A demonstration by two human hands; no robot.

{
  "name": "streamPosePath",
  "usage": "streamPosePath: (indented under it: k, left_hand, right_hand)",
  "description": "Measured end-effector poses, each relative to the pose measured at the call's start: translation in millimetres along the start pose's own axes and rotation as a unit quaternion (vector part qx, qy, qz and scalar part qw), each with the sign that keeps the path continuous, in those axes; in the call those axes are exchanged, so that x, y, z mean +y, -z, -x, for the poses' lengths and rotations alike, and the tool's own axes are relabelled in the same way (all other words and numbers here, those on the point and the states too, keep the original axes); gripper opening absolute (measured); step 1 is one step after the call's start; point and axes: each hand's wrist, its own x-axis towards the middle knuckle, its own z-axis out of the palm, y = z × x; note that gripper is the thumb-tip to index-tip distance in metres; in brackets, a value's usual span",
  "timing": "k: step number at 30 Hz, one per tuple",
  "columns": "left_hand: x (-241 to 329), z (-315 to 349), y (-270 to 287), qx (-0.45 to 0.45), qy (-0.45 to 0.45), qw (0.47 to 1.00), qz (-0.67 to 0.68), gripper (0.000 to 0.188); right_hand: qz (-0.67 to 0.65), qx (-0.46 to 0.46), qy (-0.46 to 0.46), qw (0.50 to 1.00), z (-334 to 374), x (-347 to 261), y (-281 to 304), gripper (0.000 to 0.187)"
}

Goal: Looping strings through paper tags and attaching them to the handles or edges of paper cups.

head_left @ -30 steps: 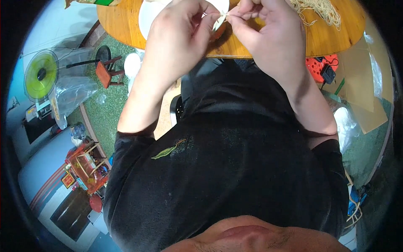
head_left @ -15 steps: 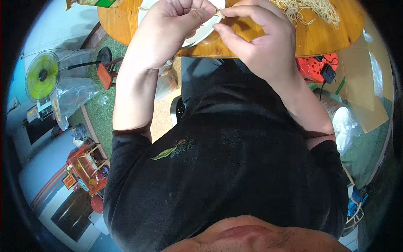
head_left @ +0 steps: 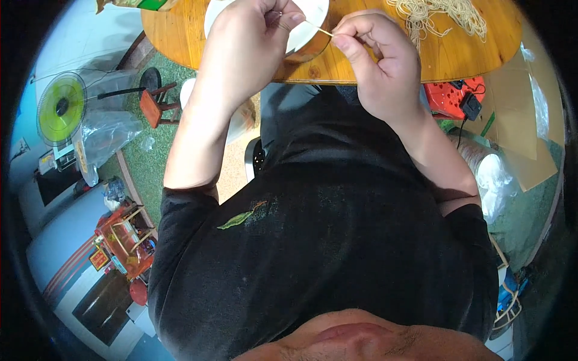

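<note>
A thin, pale strand (head_left: 319,28), looking like a noodle or a piece of string, is stretched between my hands above the near edge of the table. My left hand (head_left: 250,51) pinches one end between thumb and fingers, over a white plate (head_left: 314,12). The other end is pinched by thumb and forefinger of my right hand (head_left: 388,63), just right of the plate. Much of the plate is hidden behind my left hand, so its contents cannot be made out.
Tangled pale strands (head_left: 448,18) lie on the wooden table (head_left: 494,51) at the far right. A green package (head_left: 153,5) sits at its far left. Below stand a red stool (head_left: 442,99) with a black plug, a green fan (head_left: 61,107) and a small brown stool (head_left: 155,109).
My hands have drawn apart, the right one slightly rightward. The strand between them now shows as a taut line, where before the fingertips nearly met at a small pale bit.
</note>
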Motion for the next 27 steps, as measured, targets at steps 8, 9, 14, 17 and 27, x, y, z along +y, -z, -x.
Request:
streamPosePath:
  k: [8,9,14,17,27]
  left_hand:
    - [9.2,-3.6,-3.2,-0.004,-0.032,0.998,-0.056,0.007]
    - [9.4,-6.8,-2.8,-0.024,-0.020,0.998,-0.053,0.008]
    - [-24.9,-8.7,-9.4,0.028,-0.082,0.992,-0.092,0.015]
    - [-26.7,-5.6,-9.4,0.048,-0.089,0.992,-0.071,0.017]
    - [-27.1,-2.6,3.7,0.081,-0.230,0.968,0.064,0.017]
  right_hand:
    - [0.122,-0.042,0.181,0.975,-13.8,6.1,6.8,0.005]
    - [0.123,-0.042,0.182,0.975,-11.1,9.3,5.4,0.005]
    - [-0.033,0.008,-0.088,0.996,-15.5,-0.8,-3.4,0.006]
    - [-0.091,0.003,-0.086,0.992,-23.2,-9.5,-7.9,0.022]
    - [-0.149,-0.020,-0.264,0.953,-44.8,-29.1,2.4,0.017]
